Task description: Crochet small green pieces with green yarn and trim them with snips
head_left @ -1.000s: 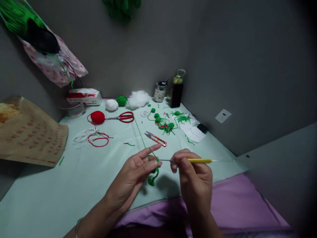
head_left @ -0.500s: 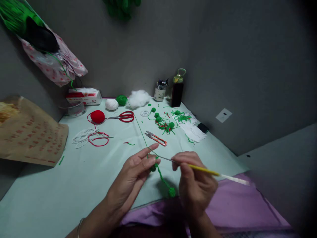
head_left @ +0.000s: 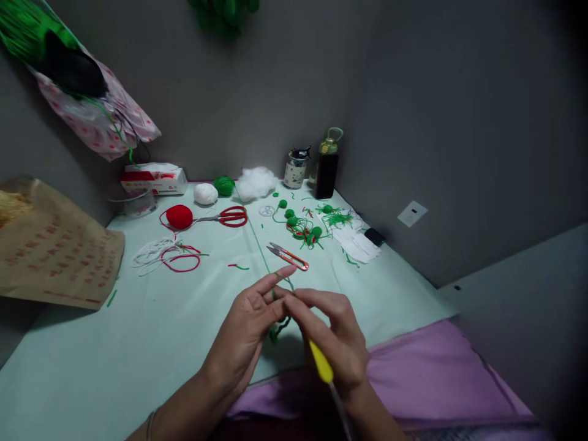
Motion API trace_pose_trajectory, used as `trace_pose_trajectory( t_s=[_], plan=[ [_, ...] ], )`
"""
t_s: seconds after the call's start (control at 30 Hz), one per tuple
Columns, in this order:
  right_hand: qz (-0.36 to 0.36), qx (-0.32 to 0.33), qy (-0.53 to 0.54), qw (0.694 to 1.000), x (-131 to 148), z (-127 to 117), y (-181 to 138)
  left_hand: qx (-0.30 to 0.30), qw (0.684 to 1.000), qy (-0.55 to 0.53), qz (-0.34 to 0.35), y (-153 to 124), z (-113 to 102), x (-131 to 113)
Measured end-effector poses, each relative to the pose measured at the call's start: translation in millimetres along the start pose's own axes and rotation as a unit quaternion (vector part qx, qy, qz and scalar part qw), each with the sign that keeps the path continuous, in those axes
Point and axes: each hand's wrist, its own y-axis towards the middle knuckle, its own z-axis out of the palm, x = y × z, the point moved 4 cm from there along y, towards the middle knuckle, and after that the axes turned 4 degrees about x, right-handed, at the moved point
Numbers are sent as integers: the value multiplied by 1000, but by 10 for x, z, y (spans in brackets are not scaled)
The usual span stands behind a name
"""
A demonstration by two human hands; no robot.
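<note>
My left hand (head_left: pixel 243 327) pinches a small piece of green crochet work (head_left: pixel 274 334), with green yarn (head_left: pixel 260 242) running over its raised index finger back to a green yarn ball (head_left: pixel 225 185). In my right hand (head_left: pixel 337 337) is a crochet hook with a yellow handle (head_left: pixel 320 362), its back end slanting down toward me. The fingertips of both hands meet at the work, so the hook's tip is hidden. Just beyond the fingers lie orange thread snips (head_left: pixel 294 257).
Red-handled scissors (head_left: pixel 232 216), a red yarn ball (head_left: pixel 179 217) and a white one (head_left: pixel 205 194) lie at left-centre. Small green crocheted balls and yarn scraps (head_left: pixel 305 229) lie to the right. Behind stand a jar (head_left: pixel 294 170) and a bottle (head_left: pixel 327 168). A paper bag (head_left: pixel 68 251) is at left.
My right hand has moved left to meet the left fingertips. The hook has swung from pointing rightward to slanting down toward me. The dangling green strand with its small ball is now mostly hidden.
</note>
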Motion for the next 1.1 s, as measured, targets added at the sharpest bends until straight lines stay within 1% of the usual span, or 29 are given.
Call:
trace_pose_trajectory(
  t_s=[0.07, 0.1, 0.13, 0.17, 0.2, 0.23, 0.27, 0.3, 0.33, 0.37, 0.4, 0.43, 0.47, 0.5, 0.53, 0.57, 0.6, 0.67, 0.7, 0.83, 0.9, 0.93, 1.03, 1.1],
  plan=[
    [61, -51, 72, 994, -57, -56, 25, 8, 999, -18, -37, 2, -6, 17],
    [105, -84, 123, 983, -97, -72, 33, 4, 999, -17, -38, 2, -10, 14],
    [143, -109, 168, 969, -130, -73, 36, -7, 1000, -7, -23, 2, -14, 3],
    [166, -115, 193, 960, -149, -57, 36, -22, 1000, 12, 3, 1, -18, -11],
    [171, -108, 189, 961, -150, -34, 36, -33, 998, 32, 32, -2, -16, -23],
    [154, -84, 161, 971, -133, -6, 37, -42, 996, 48, 56, -5, -12, -29],
    [118, -52, 118, 985, -103, 22, 37, -43, 995, 53, 68, -7, -6, -25],
    [77, -26, 72, 994, -72, 43, 31, -39, 996, 46, 62, -7, 0, -10],
    [45, -17, 42, 998, -51, 47, 22, -29, 998, 28, 42, -5, 3, 11],
    [36, -27, 37, 998, -50, 33, 15, -20, 1000, 8, 15, -4, 3, 29],
    [53, -51, 60, 995, -71, 3, 12, -15, 1000, -8, -10, -6, -1, 39],
    [92, -81, 102, 987, -110, -28, 11, -15, 999, -13, -25, -10, -9, 36],
    [138, -111, 155, 972, -154, -51, 10, -19, 999, -8, -27, -16, -19, 21],
    [175, -128, 209, 954, -190, -55, 13, -24, 1000, 5, -18, -22, -26, -1],
    [199, -127, 252, 939, -210, -40, 22, -27, 999, 24, -4, -28, -28, -22],
    [211, -113, 280, 930, -217, -13, 35, -25, 999, 45, 8, -34, -23, -36],
    [213, -94, 293, 927, -215, 19, 49, -19, 998, 64, 17, -40, -14, -42],
    [212, -66, 286, 932, -213, 74, 61, -3, 995, 93, 20, -49, 3, -38],
    [214, -62, 279, 934, -217, 92, 61, 1, 995, 100, 21, -53, 5, -37],
    [237, -77, 271, 930, -240, 104, 52, -4, 996, 90, 15, -48, -6, -53],
    [228, -78, 247, 939, -219, 89, 55, -8, 996, 84, 15, -26, -6, -51],
    [211, -75, 221, 949, -197, 81, 56, -12, 996, 81, 22, -10, -4, -47],
    [109, -57, 89, 988, -101, 80, 38, -20, 997, 60, 48, 40, 6, -12],
    [28, -37, -5, 999, -47, 111, 4, -16, 998, 39, 45, 64, 12, 22]
  ],
)
